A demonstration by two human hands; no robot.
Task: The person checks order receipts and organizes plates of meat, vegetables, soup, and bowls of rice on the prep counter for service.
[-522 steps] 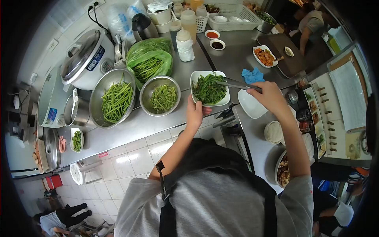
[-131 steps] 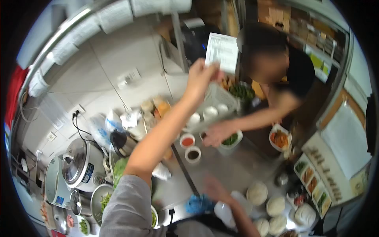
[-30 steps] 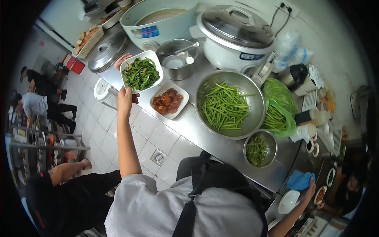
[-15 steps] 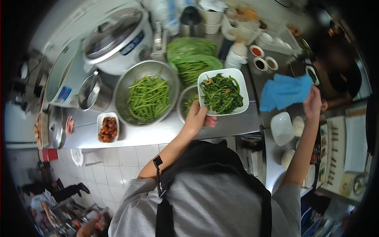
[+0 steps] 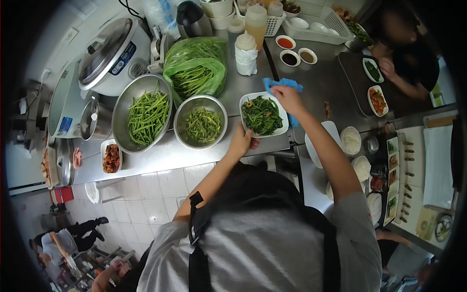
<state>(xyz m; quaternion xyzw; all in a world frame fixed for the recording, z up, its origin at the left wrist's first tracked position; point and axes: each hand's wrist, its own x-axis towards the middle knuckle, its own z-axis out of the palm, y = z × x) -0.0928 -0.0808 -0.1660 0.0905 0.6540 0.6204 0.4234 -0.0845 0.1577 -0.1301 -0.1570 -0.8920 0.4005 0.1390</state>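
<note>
My left hand [image 5: 242, 141] grips the near left edge of a white square bowl [image 5: 285, 127] filled with cooked leafy greens [image 5: 262, 116]. In my right hand [image 5: 288, 97] is a blue cloth [image 5: 295, 85], at the bowl's far right corner; part of the cloth hangs down along the bowl's right side. Left of the bowl stands a small metal bowl of cut green stems [image 5: 202, 124], and beyond it a large colander of green stems [image 5: 147, 117]. A green plastic bag of stems [image 5: 194, 73] lies behind them.
A white dish of reddish-brown food [image 5: 112, 158] sits at the counter's left. Squeeze bottles [image 5: 256, 27] and small sauce dishes [image 5: 290, 58] stand at the back. Another person [image 5: 413, 58] is beside a tray [image 5: 352, 73] with two dishes at the right. Rice bowls [image 5: 350, 140] are near my right forearm.
The bowl of greens has come down toward the counter. My right hand has brought the blue cloth leftward to the bowl's edge. The view has shifted, and the other person's hands now show near the tray.
</note>
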